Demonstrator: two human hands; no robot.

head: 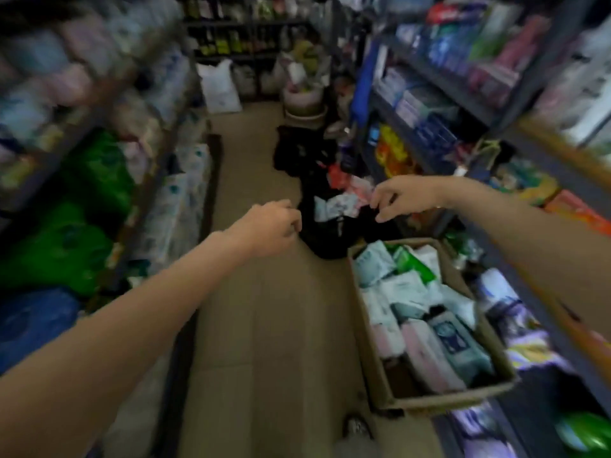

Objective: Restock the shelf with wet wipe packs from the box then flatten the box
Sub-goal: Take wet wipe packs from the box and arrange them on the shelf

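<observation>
Both arms reach forward over the aisle floor [264,325]. The left hand [269,226] is seen from the back, its fingers curled under into a loose fist, and nothing shows in its grip. The right hand [401,196] hangs a little higher and to the right, its fingers and thumb bent downward in a claw with a gap between them; it holds nothing and touches nothing that can be made out.

The cardboard box [370,345] sits on the floor at lower right, just beside the right-hand shelf [515,104], its top open. It is packed with wet wipe packs [416,309] in white, pale teal, pink and green, some lying flat and some on edge. One pack carries a dark blue label, but the frame is blurred and no brand or writing can be read anywhere.

A heap of black bags [317,233] with pink and white packets spilling from it lies on the floor beyond the hands, near the box's far corner. A white sack [220,87] leans at the aisle's far end. Green bags [66,246] crowd the lower left shelving. Between the left shelving and the box runs a strip of bare tiled floor.
</observation>
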